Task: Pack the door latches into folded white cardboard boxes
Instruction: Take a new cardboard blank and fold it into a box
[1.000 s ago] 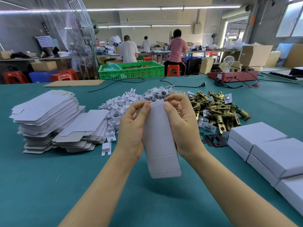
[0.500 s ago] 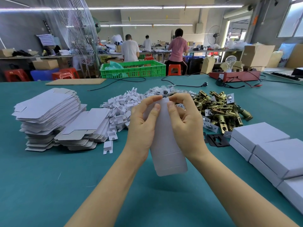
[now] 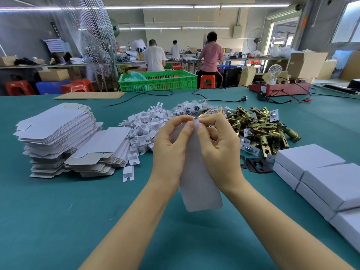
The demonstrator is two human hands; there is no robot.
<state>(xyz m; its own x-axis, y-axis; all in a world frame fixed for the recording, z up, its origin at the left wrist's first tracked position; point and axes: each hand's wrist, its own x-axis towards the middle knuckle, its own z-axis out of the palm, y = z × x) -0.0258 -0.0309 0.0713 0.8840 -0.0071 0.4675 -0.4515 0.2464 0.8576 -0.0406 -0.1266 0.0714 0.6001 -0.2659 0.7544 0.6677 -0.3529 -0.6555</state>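
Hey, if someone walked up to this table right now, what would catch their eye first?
Front and centre, the left hand and right hand pinch a flat white cardboard box blank upright. Behind them to the right glints a heap of brass door latches; a tall stack of white box blanks fills the left.

flat box blank (image 3: 200, 184) – upper half hidden behind left hand (image 3: 170, 151) and right hand (image 3: 221, 151) | folded boxes (image 3: 331, 182) – stack cut by right edge | small bagged parts (image 3: 191, 109) – too small to identify | latch pile (image 3: 261, 129) – near side partly hidden by right hand | both forearms cut by bottom edge
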